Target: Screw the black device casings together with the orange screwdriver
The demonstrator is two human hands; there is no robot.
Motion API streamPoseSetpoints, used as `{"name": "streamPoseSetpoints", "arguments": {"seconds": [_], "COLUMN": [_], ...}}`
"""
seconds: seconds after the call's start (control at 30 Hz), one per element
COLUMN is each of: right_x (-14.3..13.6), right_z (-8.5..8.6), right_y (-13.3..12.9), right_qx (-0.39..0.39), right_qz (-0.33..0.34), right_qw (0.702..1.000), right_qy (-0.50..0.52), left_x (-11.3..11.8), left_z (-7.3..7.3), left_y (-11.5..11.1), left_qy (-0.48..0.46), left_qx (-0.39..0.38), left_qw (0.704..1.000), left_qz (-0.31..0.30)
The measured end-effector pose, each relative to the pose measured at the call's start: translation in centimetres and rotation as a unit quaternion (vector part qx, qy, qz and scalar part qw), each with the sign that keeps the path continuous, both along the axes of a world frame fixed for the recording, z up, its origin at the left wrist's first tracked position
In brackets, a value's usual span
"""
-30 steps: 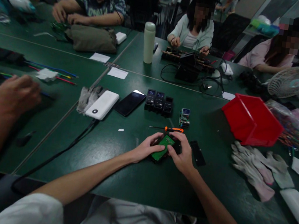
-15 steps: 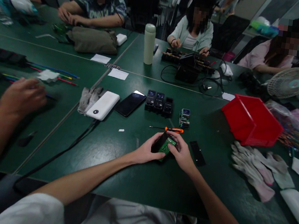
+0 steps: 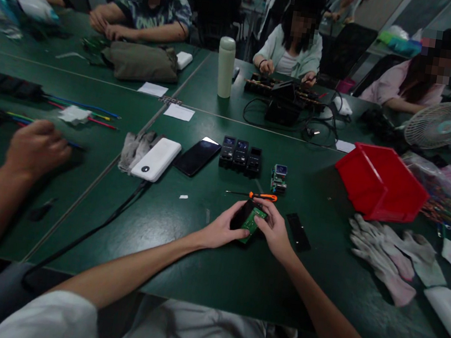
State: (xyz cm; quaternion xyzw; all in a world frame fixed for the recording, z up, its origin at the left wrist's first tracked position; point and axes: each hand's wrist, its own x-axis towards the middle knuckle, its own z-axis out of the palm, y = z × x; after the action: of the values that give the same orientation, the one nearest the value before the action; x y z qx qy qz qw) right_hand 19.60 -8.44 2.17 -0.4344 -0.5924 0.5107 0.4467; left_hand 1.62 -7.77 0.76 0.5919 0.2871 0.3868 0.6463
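A green circuit board (image 3: 252, 224) lies tilted against a black casing (image 3: 241, 214), both between my hands. My left hand (image 3: 223, 227) is wrapped round the casing's left side, its thumb on the board's lower end. From the right, my right hand (image 3: 274, 225) grips the board and casing, thumb on the board's face. Just beyond my fingers lies an orange-handled screwdriver (image 3: 263, 197). A flat black strip (image 3: 298, 231) is right of my right hand. Farther back stand three black modules (image 3: 240, 156) in a row and a small board assembly (image 3: 279, 179).
A phone (image 3: 197, 155), a white power bank (image 3: 156, 159) with a cable and grey gloves are at the left. At the right are a red bin (image 3: 380, 185) and work gloves (image 3: 383, 255). A bottle (image 3: 225, 68) stands farther back. Another person's hand (image 3: 37, 148) is at the left.
My hands keep the same hold on the board and casing, with the board turned very slightly. The neighbouring person's hand at the left has shifted a little.
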Motion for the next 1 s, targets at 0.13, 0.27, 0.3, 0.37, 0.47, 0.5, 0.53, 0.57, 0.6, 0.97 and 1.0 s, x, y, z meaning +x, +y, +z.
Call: {"name": "streamPoseSetpoints", "arguments": {"seconds": [0.13, 0.27, 0.3, 0.37, 0.47, 0.5, 0.53, 0.57, 0.6, 0.97, 1.0], "right_x": [0.0, 0.0, 0.0, 0.02, 0.05, 0.05, 0.03, 0.01, -0.02, -0.12, -0.14], "right_z": [-0.07, -0.13, -0.14, -0.13, -0.09, -0.09, -0.11, -0.15, -0.22, -0.5, -0.54], "right_y": [0.07, 0.1, 0.11, 0.15, 0.19, 0.19, 0.17, 0.15, 0.12, 0.21, 0.2], "right_qx": [0.003, -0.005, -0.006, -0.004, -0.004, -0.006, -0.009, -0.011, -0.013, -0.014, -0.016], "right_qz": [-0.001, -0.009, -0.014, -0.027, -0.039, -0.038, -0.037, -0.037, -0.039, -0.032, -0.032], "right_qw": [1.0, 1.0, 1.0, 1.0, 0.999, 0.999, 0.999, 0.999, 0.999, 0.999, 0.999], "right_qy": [0.004, 0.021, 0.02, 0.013, 0.011, 0.012, 0.015, 0.017, 0.02, 0.032, 0.034], "left_x": [-0.01, 0.02, 0.05, 0.14, 0.27, 0.3, 0.32, 0.32, 0.31, 0.35, 0.38], "left_z": [-0.08, -0.14, -0.12, -0.02, 0.16, 0.18, 0.17, 0.13, 0.06, -0.25, -0.29], "left_y": [0.14, 0.2, 0.19, 0.14, 0.07, 0.07, 0.07, 0.08, 0.1, 0.18, 0.17], "left_qy": [-0.013, -0.037, -0.042, -0.049, -0.05, -0.047, -0.044, -0.04, -0.038, -0.076, -0.079], "left_qx": [-0.043, -0.086, -0.09, -0.09, -0.083, -0.082, -0.081, -0.079, -0.077, -0.141, -0.143], "left_qw": [0.999, 0.995, 0.995, 0.995, 0.995, 0.995, 0.996, 0.996, 0.996, 0.987, 0.986], "left_qz": [0.014, 0.018, 0.017, 0.016, 0.015, 0.015, 0.016, 0.015, 0.014, 0.03, 0.033]}}
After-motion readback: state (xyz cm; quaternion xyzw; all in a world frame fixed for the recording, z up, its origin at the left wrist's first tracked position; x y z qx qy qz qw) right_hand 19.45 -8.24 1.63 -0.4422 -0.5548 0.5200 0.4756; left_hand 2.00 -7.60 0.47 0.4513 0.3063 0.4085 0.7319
